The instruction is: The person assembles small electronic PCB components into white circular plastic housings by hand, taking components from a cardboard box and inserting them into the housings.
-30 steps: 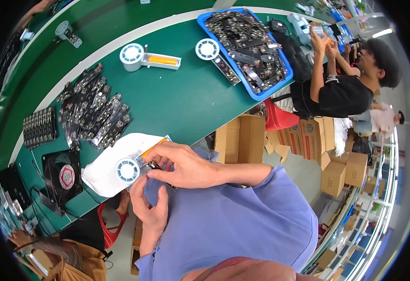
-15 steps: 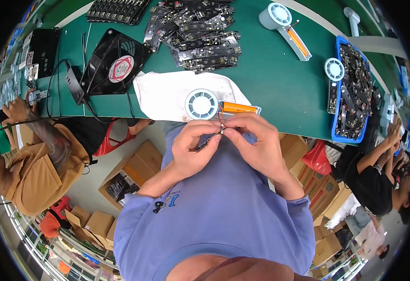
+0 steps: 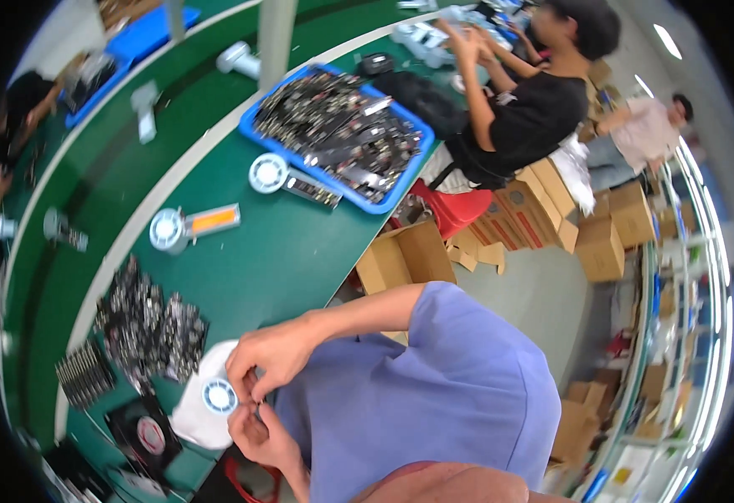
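Cardboard boxes [image 3: 599,250] stand right of the red stool [image 3: 461,210], shelves [image 3: 677,314] farther right, a black-shirted co-worker [image 3: 534,121] just above it.

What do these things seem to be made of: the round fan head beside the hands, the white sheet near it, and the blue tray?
Fan head: probably moulded plastic, judging by its evenly coloured, regular spokes; blur hides the finish.
White sheet: likely matt cloth, with soft, rounded edges.
Blue tray: probably plastic, its rim smooth and uniformly coloured.

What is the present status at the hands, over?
Left hand and right hand close together, grip unclear. Light-blue fan beside them, over white cloth. Black fan left of cloth, away from hands.
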Action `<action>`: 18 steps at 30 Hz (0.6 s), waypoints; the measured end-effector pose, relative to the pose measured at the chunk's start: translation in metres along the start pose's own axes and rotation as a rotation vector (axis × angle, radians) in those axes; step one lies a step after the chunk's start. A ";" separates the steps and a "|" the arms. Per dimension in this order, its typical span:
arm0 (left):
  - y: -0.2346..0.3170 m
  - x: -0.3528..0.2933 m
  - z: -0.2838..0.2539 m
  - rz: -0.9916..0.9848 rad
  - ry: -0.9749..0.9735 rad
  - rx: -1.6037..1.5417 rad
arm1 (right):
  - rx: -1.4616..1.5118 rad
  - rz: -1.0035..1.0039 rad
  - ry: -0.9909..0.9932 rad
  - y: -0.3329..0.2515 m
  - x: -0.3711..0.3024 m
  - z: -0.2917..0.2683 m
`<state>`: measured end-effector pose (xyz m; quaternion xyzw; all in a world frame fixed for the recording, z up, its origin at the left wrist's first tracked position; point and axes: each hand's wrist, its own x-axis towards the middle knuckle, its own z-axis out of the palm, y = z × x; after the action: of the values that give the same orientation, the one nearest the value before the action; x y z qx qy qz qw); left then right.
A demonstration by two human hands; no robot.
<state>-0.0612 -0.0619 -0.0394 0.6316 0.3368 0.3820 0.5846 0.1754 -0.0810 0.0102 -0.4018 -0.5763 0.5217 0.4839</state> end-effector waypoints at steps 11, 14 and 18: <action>0.014 0.014 0.010 -0.099 -0.026 -0.134 | 0.027 0.061 -0.072 0.005 0.000 -0.012; 0.020 0.017 0.010 -0.145 0.025 -0.110 | 0.104 0.020 -0.001 0.010 0.002 -0.005; 0.021 0.012 0.001 -0.122 0.101 -0.068 | -0.058 -0.111 0.169 0.003 0.001 0.018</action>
<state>-0.0546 -0.0537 -0.0177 0.5693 0.3908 0.3883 0.6102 0.1579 -0.0832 0.0079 -0.4258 -0.5695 0.4417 0.5471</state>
